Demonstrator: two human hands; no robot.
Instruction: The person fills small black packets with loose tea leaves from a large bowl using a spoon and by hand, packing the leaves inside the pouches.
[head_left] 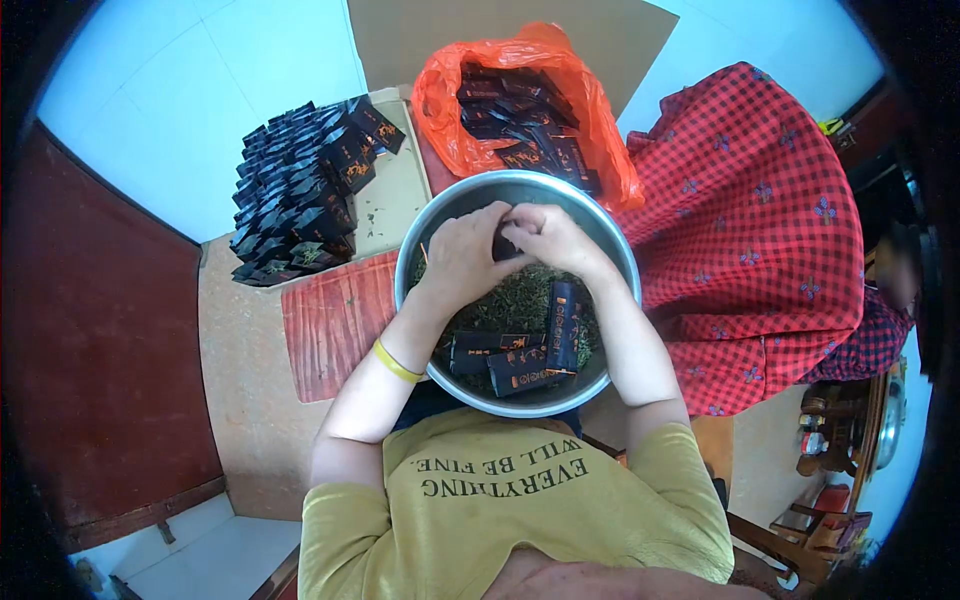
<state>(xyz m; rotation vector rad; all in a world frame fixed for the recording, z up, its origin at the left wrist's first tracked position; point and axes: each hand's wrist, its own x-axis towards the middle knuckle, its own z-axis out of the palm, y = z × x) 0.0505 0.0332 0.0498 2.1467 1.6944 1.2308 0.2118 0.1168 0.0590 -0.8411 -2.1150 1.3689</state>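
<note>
My left hand [462, 255] and my right hand [553, 238] meet over the far half of a round metal basin [618, 222]. Between their curled fingers is a small black packet [505, 243], mostly hidden by them; my right fingers pinch near its upper edge. Dried green leaves [500, 305] fill the basin below. On the leaves, towards my body, lie several black packets with orange print, one nearly upright in the view [564, 325] and another lying tilted [522, 371].
Left of the basin, a cardboard tray [385, 225] holds rows of standing black packets [295, 190]. Behind the basin is an orange plastic bag [440, 110] of black packets. A red checked cloth [750, 240] drapes on the right. A person [895, 290] is at the far right.
</note>
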